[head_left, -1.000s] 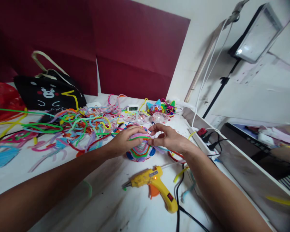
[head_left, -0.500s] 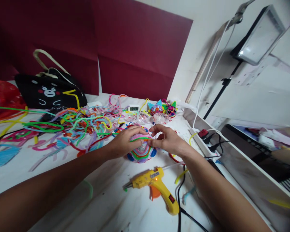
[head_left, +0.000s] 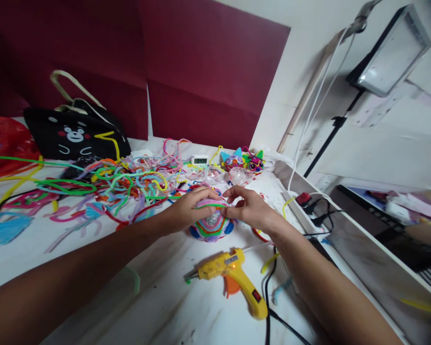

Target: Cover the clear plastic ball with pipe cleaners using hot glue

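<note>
A round ball wrapped in rings of coloured pipe cleaner (head_left: 211,226) rests on the white table (head_left: 165,306). My left hand (head_left: 188,208) lies curled over its top left, fingers pressing a green pipe cleaner strand against it. On the ball's right side, my right hand (head_left: 249,208) pinches the end of that strand with thumb and fingers. A yellow hot glue gun (head_left: 233,278) lies on the table just in front of the ball, its black cord trailing toward me.
A tangle of loose coloured pipe cleaners (head_left: 104,187) covers the table's left half. Behind sit a black bear-face bag (head_left: 75,136), a red bag (head_left: 3,148), a small digital clock (head_left: 200,160), clear balls (head_left: 239,176), two finished figures (head_left: 242,161). A power strip (head_left: 309,203) lies right.
Both hands stay on the ball; my right fingers have closed in slightly on the strand. The view has shifted a little.
</note>
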